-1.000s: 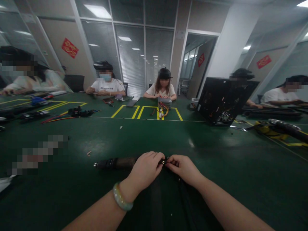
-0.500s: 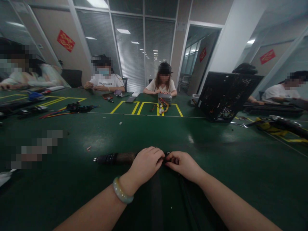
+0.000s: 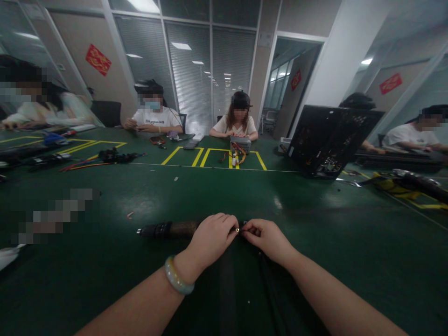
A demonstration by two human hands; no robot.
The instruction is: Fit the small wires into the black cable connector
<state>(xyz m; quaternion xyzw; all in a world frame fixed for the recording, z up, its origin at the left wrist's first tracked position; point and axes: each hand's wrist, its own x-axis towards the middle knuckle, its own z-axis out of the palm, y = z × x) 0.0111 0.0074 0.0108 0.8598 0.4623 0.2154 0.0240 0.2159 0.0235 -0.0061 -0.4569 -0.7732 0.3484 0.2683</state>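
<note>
My left hand (image 3: 215,235), with a pale green bangle (image 3: 178,276) on its wrist, is pinched closed around a tiny gold-coloured metal piece (image 3: 237,229) that shows at the fingertips. Just to the right, my right hand (image 3: 268,238) has thumb and forefinger pressed together; whatever lies between them is too small to make out. A small gap separates the two sets of fingertips. Behind my left hand an electric screwdriver (image 3: 168,229) lies on its side on the green table (image 3: 140,280), tip pointing left. My hands hide part of its body.
Pixelated items lie at left, with wire bundles (image 3: 115,155) farther back. A black computer case (image 3: 332,140) stands at the right. Across the table, a person (image 3: 240,123) works at a grey box with coloured wires (image 3: 240,151). Other people sit on both sides.
My right fingertips have drawn slightly away from the left ones, and the gold-coloured metal piece now shows at my left fingertips. The screwdriver stays where it was.
</note>
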